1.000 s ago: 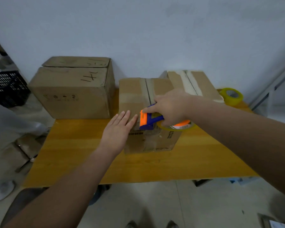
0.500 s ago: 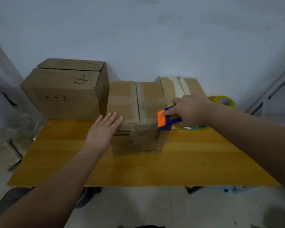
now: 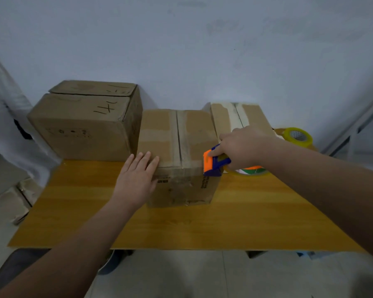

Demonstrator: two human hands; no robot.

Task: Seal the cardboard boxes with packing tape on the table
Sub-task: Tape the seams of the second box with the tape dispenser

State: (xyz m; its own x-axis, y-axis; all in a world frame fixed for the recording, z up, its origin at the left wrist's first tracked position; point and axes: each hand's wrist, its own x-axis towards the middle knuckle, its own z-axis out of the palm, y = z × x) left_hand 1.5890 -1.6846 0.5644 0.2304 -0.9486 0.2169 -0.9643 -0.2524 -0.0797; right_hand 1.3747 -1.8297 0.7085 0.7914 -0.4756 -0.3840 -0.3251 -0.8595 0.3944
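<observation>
Right hand [image 3: 244, 146], fingers curled, grips my blue-and-orange tape dispenser [image 3: 213, 166] at the near right corner of the middle cardboard box [image 3: 162, 130] on the wooden table [image 3: 246, 214]; my left hand [image 3: 136, 179] rests flat, fingers straight, against its near left corner.

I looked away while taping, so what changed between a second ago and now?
The right hand slid the tape dispenser rightward along the front top edge of the middle box, from near the centre to the right corner, gripping it throughout. The left hand stayed flat on that box's left front corner. The large box, the right box and the spare tape roll stayed put.
</observation>
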